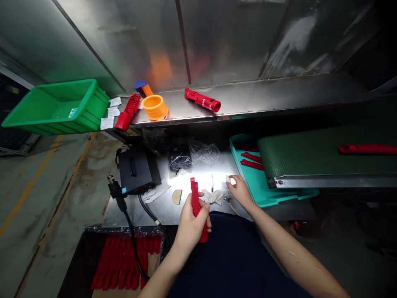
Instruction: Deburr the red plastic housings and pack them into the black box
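Note:
My left hand (190, 221) is wrapped round a long red plastic part (195, 198), held upright and slightly tilted in front of my body. Over the right side of the metal bench, my right hand (241, 191) has its fingertips pinched on a small white piece (228, 179), too small to name. Between the hands lie a crumpled white cloth (214, 197), a slim utility knife (212, 185) and a hand tool like pliers (230, 203), partly hidden. A beige rounded block (177, 196) rests left of the red part.
Behind, a shelf (248, 95) carries a green bin (62, 126), an orange ring (155, 107) and red parts (203, 100). A conveyor (304, 155) overhangs a teal tray (263, 198) at right. At left are a black box (135, 169), a cable plug (115, 190) and a crate of red parts (120, 263).

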